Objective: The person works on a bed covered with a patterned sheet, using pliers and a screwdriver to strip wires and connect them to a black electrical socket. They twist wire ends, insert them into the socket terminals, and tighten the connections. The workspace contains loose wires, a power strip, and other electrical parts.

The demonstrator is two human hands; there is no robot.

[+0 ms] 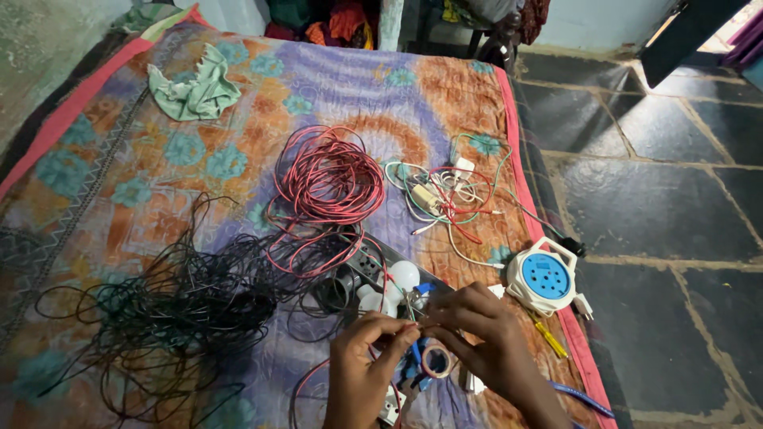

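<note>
Both my hands meet low in the middle of the head view, over a bed with a flowered cover (199, 159). My left hand (362, 369) pinches the end of a thin wire (414, 324) between thumb and forefinger. My right hand (485, 334) grips the same wire end from the other side, fingertips touching the left ones. Right under them lie a small roll of tape (436, 361), a white bulb (404, 275) and a dark switch board (362, 262). A red wire (306, 381) loops up toward my left hand.
A coil of red wire (326, 183) lies mid-bed, a tangle of black wire (183, 310) to its left, mixed loose wires with plugs (445, 199) to its right. A white and blue extension reel (544, 274) and a yellow screwdriver (550, 339) sit by the bed's right edge. A green cloth (195, 87) lies far left. Dark stone floor (660, 199) at right.
</note>
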